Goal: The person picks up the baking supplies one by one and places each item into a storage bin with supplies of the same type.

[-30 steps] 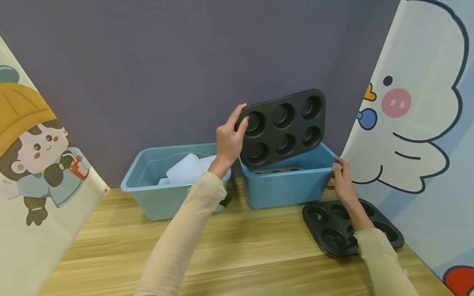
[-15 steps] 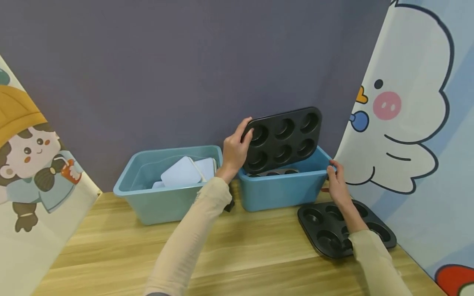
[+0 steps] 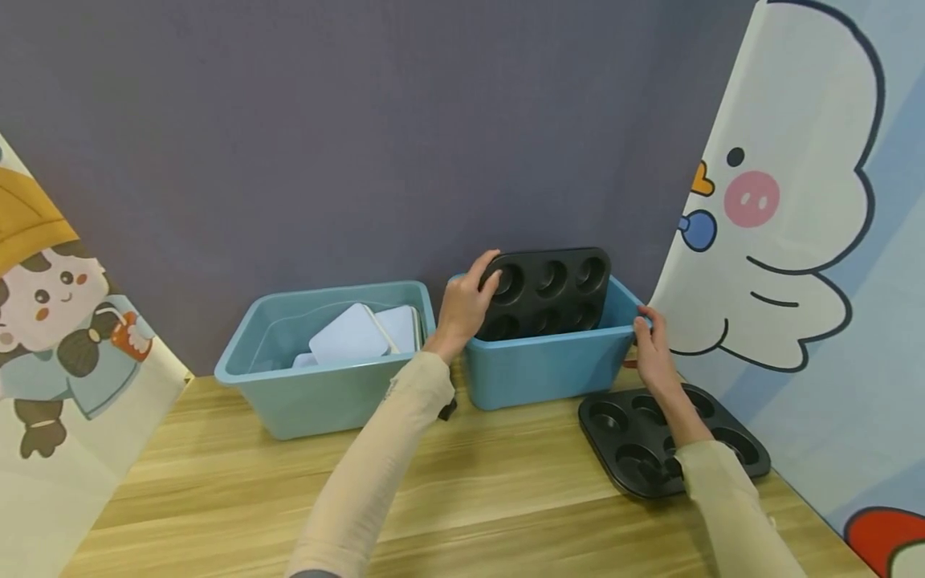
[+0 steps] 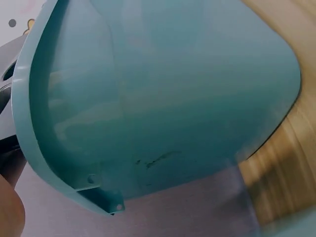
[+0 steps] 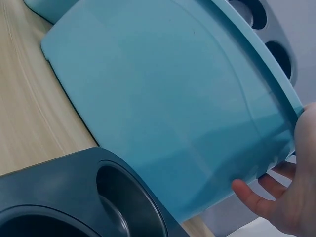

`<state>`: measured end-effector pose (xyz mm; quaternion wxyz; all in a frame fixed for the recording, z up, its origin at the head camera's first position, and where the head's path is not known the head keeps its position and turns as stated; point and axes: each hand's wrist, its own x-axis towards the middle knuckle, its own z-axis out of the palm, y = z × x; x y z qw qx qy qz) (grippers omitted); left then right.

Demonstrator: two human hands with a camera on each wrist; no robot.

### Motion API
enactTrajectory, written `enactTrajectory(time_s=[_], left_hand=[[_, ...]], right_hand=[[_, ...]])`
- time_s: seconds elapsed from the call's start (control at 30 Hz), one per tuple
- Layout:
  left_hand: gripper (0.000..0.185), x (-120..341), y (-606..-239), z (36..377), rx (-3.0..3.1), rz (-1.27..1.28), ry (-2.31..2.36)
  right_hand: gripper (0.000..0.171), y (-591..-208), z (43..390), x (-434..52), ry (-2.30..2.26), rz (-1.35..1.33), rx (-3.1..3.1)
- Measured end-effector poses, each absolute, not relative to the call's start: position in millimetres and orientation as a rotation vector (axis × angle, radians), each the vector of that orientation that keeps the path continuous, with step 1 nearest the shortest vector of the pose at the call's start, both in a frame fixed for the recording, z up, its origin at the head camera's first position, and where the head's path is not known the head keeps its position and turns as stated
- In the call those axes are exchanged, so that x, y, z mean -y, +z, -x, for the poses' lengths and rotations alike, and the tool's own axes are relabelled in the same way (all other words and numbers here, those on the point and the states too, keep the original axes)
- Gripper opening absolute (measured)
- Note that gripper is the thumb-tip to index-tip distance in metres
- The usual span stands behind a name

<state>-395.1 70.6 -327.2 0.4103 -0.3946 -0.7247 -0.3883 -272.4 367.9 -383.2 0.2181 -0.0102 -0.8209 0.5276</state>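
Note:
My left hand (image 3: 466,309) grips the left edge of a black muffin tin (image 3: 549,291), which stands tilted with its lower half inside the darker blue bin (image 3: 549,369). My right hand (image 3: 653,353) holds that bin's right rim corner (image 5: 291,128), thumb on top. A second black muffin tin (image 3: 650,449) lies flat on the wooden table (image 3: 470,498) in front of the bin, partly under my right forearm; its cups (image 5: 113,197) show in the right wrist view. The left wrist view is filled by the bin's outer wall (image 4: 163,98).
A lighter blue bin (image 3: 325,385) holding pale flat lids (image 3: 354,337) stands to the left of the darker one. A grey backdrop (image 3: 361,144) rises behind both. Cartoon-print sheets hang at the left (image 3: 58,337) and right (image 3: 795,241).
My left hand has lowered the tilted muffin tin from above the darker bin down into it. My right hand has stayed on the bin's right rim.

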Motion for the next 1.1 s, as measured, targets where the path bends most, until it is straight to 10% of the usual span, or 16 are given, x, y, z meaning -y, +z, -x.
enactTrajectory(time_s=[1.1], left_hand=[[0.042, -82.8, -337.3, 386.8, 2.718, 0.750, -0.647]], right_hand=[[0.060, -391.9, 276.7, -373.8, 1.448, 0.009, 2.267]])
